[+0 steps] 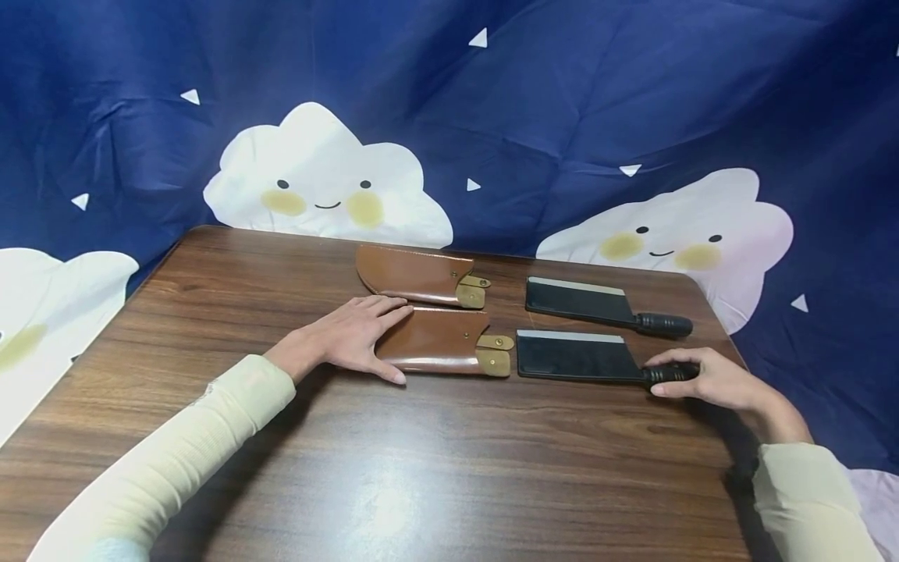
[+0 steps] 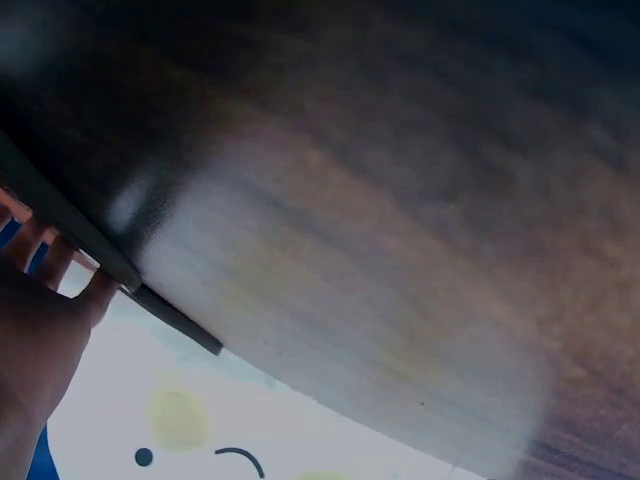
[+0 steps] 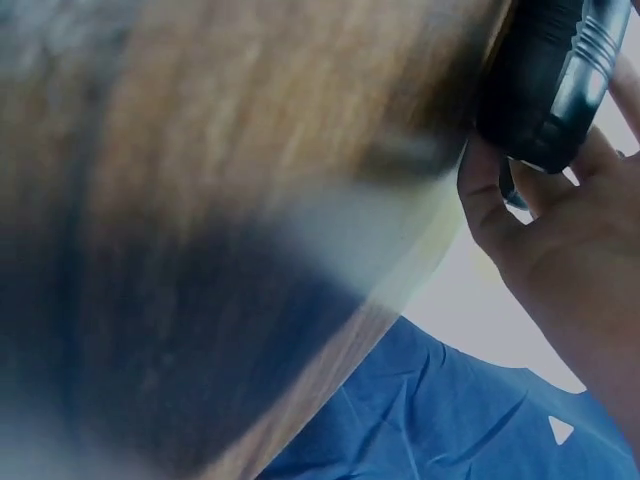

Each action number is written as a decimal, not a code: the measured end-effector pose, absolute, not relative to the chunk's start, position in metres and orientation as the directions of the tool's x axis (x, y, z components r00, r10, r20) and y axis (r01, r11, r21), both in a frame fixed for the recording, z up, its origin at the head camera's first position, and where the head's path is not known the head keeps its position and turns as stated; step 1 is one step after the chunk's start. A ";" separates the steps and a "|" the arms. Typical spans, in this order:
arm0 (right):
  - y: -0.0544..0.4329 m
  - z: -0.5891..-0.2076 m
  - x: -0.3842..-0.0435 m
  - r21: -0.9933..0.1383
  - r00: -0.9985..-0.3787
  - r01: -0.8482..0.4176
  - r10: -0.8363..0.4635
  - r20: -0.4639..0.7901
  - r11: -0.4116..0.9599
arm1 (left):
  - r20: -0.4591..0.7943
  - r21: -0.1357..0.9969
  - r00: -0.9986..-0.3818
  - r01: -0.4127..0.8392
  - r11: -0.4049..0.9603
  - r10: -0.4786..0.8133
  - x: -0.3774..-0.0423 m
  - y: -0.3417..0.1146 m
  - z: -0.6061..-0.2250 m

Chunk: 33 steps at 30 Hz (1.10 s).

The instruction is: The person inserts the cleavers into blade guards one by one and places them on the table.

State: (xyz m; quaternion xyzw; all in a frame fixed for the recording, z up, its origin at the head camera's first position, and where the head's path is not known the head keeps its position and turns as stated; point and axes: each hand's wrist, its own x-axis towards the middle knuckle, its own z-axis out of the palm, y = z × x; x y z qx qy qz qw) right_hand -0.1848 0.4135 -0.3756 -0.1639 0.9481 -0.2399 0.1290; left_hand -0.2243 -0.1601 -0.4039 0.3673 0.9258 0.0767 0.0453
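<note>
1 cleaver (image 1: 572,357), the nearer, lies right of the near sheath (image 1: 438,341); the right hand (image 1: 723,381) grips its handle (image 1: 670,374), the left hand (image 1: 354,332) rests spread there. Probably stiff, blade-heavy: hold that handle.

- Head view: bright and largely sharp. Light from above leaves a white glare on the table (image 1: 548,484), roughly midway between its left and right edges.
- Soft shadows lie on the tabletop beside the left sleeve (image 1: 204,437) and, at the right edge, beside the right sleeve (image 1: 815,492).
- Highlights streak the near sides of the nearer brown sheath (image 1: 435,336) and farther brown sheath (image 1: 410,275).
- Left wrist view: dim, nearly black at the top; tabletop blurred, a pale reflection spreading inward from its edge; white cloud (image 2: 110,390) washed out.
- Right wrist view: wood grain smeared, out of focus; bright highlight on the black handle (image 3: 530,90).
</note>
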 end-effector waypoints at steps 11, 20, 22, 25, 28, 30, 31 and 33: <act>0.410 -0.380 -0.189 -0.504 -0.905 -0.287 -0.403 -0.136 0.815 | -0.079 0.146 -0.728 0.668 0.730 0.681 -0.224 -0.159 -0.406; 0.410 -0.382 -0.191 -0.540 -0.928 -0.218 -0.343 -0.142 0.813 | -0.064 0.166 -0.730 0.664 0.729 0.680 -0.226 -0.160 -0.405; 0.410 -0.381 -0.190 -0.546 -0.932 -0.211 -0.335 -0.138 0.811 | -0.039 0.174 -0.729 0.668 0.723 0.683 -0.227 -0.161 -0.405; 0.409 -0.379 -0.188 -0.562 -0.939 -0.200 -0.321 -0.125 0.803 | 0.004 0.187 -0.726 0.676 0.713 0.687 -0.228 -0.161 -0.405; 0.409 -0.380 -0.187 -0.591 -0.945 -0.197 -0.312 -0.098 0.782 | 0.036 0.196 -0.726 0.679 0.707 0.687 -0.229 -0.162 -0.404; 0.409 -0.382 -0.186 -0.614 -0.947 -0.207 -0.313 -0.068 0.762 | 0.045 0.210 -0.728 0.676 0.706 0.684 -0.230 -0.162 -0.404; 0.409 -0.383 -0.185 -0.618 -0.947 -0.219 -0.318 -0.053 0.755 | 0.049 0.216 -0.730 0.674 0.707 0.681 -0.230 -0.162 -0.403; 0.410 -0.384 -0.185 -0.623 -0.944 -0.243 -0.328 -0.023 0.744 | 0.061 0.230 -0.733 0.671 0.705 0.677 -0.229 -0.162 -0.402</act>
